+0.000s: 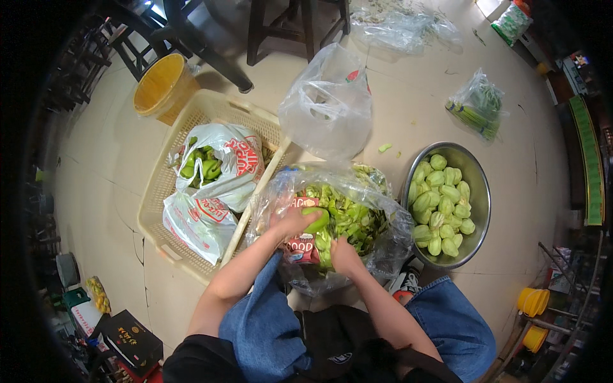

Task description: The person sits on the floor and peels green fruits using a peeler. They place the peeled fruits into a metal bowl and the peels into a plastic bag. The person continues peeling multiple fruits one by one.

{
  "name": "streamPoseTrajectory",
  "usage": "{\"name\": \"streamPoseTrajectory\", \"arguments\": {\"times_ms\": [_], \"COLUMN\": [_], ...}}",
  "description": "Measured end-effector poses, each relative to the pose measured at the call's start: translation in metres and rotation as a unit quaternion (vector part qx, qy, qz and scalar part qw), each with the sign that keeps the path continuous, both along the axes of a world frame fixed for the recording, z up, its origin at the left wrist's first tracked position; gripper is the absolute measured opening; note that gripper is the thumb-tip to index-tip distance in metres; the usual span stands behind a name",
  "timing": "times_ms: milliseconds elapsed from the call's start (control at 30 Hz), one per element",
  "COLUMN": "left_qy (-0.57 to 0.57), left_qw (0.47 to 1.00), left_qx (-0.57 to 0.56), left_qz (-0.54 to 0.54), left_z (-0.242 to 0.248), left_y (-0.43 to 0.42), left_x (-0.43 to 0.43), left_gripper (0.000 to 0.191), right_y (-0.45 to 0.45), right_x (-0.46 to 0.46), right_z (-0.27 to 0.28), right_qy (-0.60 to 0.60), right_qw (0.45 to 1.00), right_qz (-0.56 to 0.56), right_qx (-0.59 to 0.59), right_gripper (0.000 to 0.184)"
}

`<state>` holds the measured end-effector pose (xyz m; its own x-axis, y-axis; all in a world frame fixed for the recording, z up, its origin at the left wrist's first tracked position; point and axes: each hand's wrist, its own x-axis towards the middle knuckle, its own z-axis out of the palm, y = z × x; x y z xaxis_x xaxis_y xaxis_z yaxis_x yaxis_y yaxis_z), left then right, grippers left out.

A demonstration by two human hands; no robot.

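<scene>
My left hand [291, 223] grips a smooth green vegetable [316, 219], apparently a green eggplant, over an open clear plastic bag [391, 256]. Close to its right, my right hand [346, 256] is closed on a small tool [334, 232]; the fingers hide most of it, and its kind is unclear. Green peelings and leafy scraps [366, 215] fill much of the bag beneath both hands. Under my left hand lies a red printed packet [301, 249]. To the right stands a steel bowl [488, 206] holding many peeled pale-green vegetables [446, 206].
Left of the bag, a cream plastic basket [155, 210] holds two white carrier bags [239, 184], one showing unpeeled green vegetables [203, 167]. Behind are a yellow bin [160, 88], dark wooden stools [301, 28] and a translucent bag [330, 110]. Bagged green stalks [479, 112] lie at far right.
</scene>
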<state>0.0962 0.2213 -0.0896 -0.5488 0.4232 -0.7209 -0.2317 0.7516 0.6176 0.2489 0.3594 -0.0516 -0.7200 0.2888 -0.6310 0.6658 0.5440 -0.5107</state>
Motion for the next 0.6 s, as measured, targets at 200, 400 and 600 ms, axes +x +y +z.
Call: {"name": "streamPoseTrajectory", "arguments": {"times_ms": [200,400,600], "left_qy": [-0.077,-0.297,-0.372], "left_qw": [0.991,0.846,0.766], "left_qx": [0.098,0.407,0.494], "left_qz": [0.057,0.175,0.177], "left_z": [0.003,0.078,0.182], "left_y": [0.003,-0.035,-0.039], "left_x": [0.011,-0.002,-0.007], "left_gripper": [0.084,0.059,0.071], "right_y": [-0.014,0.034,0.029], "right_x": [0.021,0.066,0.064], "right_z": [0.019,0.091,0.162], "right_qy": [-0.036,-0.031,0.101], "right_qw": [0.999,0.997,0.987], "right_qz": [0.009,0.042,-0.055], "right_qx": [-0.007,-0.051,-0.108], "right_gripper": [0.040,0.040,0.026]}}
